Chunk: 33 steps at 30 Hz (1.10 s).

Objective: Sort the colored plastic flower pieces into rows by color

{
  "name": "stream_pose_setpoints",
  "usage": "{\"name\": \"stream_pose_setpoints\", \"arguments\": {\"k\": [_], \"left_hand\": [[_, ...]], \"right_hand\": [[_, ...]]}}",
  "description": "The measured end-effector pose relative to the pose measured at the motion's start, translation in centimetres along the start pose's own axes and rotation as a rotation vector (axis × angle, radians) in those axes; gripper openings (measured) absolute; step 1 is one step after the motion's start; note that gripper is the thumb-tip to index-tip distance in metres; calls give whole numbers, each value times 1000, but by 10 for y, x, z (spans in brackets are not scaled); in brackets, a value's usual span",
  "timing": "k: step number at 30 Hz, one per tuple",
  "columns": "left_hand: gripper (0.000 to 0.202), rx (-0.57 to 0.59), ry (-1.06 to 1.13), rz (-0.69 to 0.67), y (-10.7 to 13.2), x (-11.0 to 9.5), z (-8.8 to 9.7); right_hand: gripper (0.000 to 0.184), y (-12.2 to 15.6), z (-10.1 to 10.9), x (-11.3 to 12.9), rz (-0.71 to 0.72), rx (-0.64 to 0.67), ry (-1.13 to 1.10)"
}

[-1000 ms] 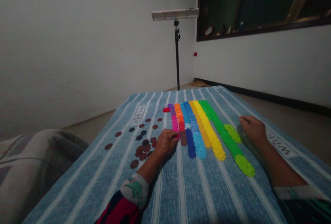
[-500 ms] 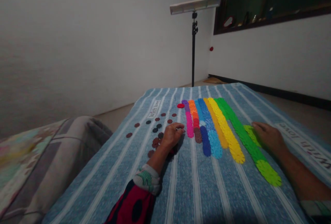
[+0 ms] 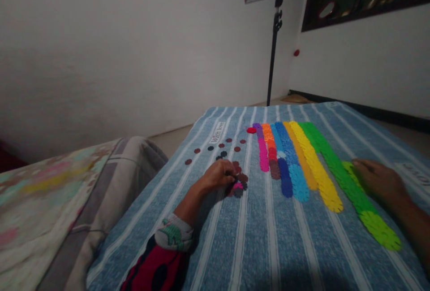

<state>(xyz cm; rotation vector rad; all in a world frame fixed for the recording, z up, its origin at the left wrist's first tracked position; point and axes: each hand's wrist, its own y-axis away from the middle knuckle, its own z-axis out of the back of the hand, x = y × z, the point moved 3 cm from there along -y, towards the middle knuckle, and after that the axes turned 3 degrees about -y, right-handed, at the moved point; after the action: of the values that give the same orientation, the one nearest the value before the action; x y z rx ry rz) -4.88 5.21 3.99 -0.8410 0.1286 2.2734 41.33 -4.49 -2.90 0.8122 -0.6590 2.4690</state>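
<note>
left hand (image 3: pixel 218 175) on dark discs (image 3: pixel 239 183)

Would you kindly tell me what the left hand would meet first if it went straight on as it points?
Most likely the small heap of dark discs just ahead of the left hand; it may already touch them. Beyond lies the pink strip, though depth is unclear.

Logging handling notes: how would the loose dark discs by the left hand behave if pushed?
The dark discs look thin, flat and small, so they are probably light and unlikely to roll. Their scalloped-looking edges may snag the towel rather than slide.
</note>
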Motion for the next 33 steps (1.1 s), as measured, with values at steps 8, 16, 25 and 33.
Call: {"name": "stream_pose_setpoints", "arguments": {"k": [8, 16, 25, 33], "left_hand": [[10, 46, -105, -130, 8, -6, -15], [4, 50, -40, -89, 9, -5, -19], [8, 29, 201, 40, 9, -2, -19], [10, -101, 462, 202, 5, -1, -12]], "right_hand": [[32, -1, -2, -6, 34, 24, 40], [36, -1, -2, -5, -14, 38, 56], [31, 2, 1, 2, 17, 32, 31], [33, 2, 2, 9, 77, 4, 24]]}}
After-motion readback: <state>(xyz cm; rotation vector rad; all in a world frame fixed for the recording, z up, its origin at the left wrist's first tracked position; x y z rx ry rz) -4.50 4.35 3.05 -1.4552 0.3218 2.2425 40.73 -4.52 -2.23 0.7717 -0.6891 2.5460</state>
